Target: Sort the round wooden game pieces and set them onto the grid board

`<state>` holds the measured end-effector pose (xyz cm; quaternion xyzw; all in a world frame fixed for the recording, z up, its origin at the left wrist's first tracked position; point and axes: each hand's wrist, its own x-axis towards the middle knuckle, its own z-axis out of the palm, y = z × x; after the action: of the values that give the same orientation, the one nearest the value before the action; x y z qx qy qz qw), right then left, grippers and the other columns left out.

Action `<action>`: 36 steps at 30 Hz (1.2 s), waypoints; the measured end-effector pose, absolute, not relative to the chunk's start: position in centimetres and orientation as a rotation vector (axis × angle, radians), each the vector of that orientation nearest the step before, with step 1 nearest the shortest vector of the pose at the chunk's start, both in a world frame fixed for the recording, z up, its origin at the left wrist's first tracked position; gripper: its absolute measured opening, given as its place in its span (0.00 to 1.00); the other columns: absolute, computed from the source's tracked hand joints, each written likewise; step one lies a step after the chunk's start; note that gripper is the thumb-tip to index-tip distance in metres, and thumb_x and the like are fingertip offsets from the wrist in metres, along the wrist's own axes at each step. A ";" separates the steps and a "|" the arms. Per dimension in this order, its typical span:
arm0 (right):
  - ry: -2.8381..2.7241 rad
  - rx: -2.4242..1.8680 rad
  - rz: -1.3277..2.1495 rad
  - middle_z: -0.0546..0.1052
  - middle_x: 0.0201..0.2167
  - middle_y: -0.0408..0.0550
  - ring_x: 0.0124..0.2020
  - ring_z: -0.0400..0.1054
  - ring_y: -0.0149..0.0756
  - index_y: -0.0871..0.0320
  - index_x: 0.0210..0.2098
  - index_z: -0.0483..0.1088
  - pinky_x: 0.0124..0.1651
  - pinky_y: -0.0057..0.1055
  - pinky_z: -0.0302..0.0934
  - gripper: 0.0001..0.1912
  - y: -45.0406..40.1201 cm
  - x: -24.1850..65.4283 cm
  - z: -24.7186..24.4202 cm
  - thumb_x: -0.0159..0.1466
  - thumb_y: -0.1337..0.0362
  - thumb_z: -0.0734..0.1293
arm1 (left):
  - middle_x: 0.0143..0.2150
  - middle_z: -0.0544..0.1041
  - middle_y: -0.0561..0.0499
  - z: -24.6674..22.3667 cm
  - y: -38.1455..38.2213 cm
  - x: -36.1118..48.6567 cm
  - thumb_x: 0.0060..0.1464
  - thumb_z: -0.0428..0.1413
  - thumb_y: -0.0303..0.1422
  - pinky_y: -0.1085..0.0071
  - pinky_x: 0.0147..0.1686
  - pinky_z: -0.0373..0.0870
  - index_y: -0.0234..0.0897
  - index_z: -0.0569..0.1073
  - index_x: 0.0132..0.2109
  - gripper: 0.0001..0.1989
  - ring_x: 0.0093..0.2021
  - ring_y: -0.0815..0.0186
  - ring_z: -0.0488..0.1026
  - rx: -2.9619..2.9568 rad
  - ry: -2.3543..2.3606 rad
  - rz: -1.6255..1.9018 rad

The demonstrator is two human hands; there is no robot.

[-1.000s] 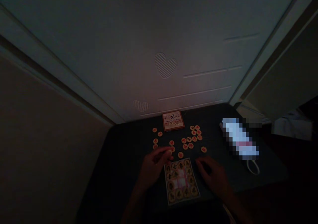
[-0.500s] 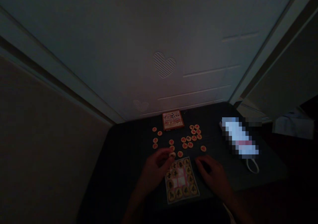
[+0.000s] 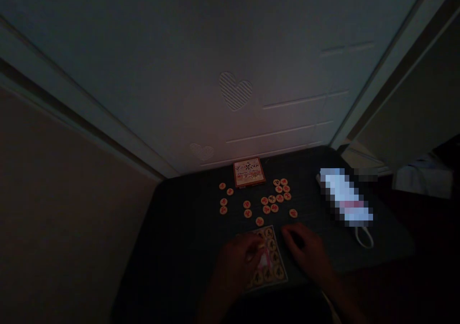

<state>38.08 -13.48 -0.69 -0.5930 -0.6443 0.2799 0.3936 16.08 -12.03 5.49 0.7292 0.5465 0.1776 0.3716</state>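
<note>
My left hand [image 3: 239, 257] is over the square tray [image 3: 286, 280], its fingers pinched on a round Chinese chess piece [image 3: 261, 244]. Only the edge of that piece shows between the fingertips. The tray has a pale and pink middle, with dark-marked pieces [image 3: 279, 271] lying along its edges. My hand hides the tray's left side. Just right of the tray, my right hand [image 3: 304, 247] rests on the dark table with curled, closed fingers, and nothing shows in it.
Loose red-marked pieces [image 3: 266, 209] lie beyond the tray in small groups. Behind them stands a Chinese chess box [image 3: 249, 172] near the white panel [image 3: 172, 98]. A bright, blurred-out device [image 3: 345, 197] with a white loop [image 3: 364, 237] lies at the right.
My left hand has moved toward me and right, from the tray's far left corner to over its middle, carrying the chess piece. My right hand stays about where it was.
</note>
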 end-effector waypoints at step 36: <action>-1.654 -1.503 0.718 0.81 0.37 0.49 0.39 0.77 0.40 0.53 0.40 0.77 0.42 0.34 0.70 0.13 -13.5 38.3 -1.1 0.71 0.57 0.61 | 0.51 0.80 0.50 4.0 -12.7 16.4 0.57 0.61 0.30 0.54 0.52 0.67 0.47 0.78 0.50 0.14 0.51 0.53 0.76 2.177 1.501 0.289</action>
<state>38.29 -13.50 -1.13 -0.5905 -0.6498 0.2819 0.3868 16.37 -12.70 4.01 0.7949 0.5478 0.1054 0.2385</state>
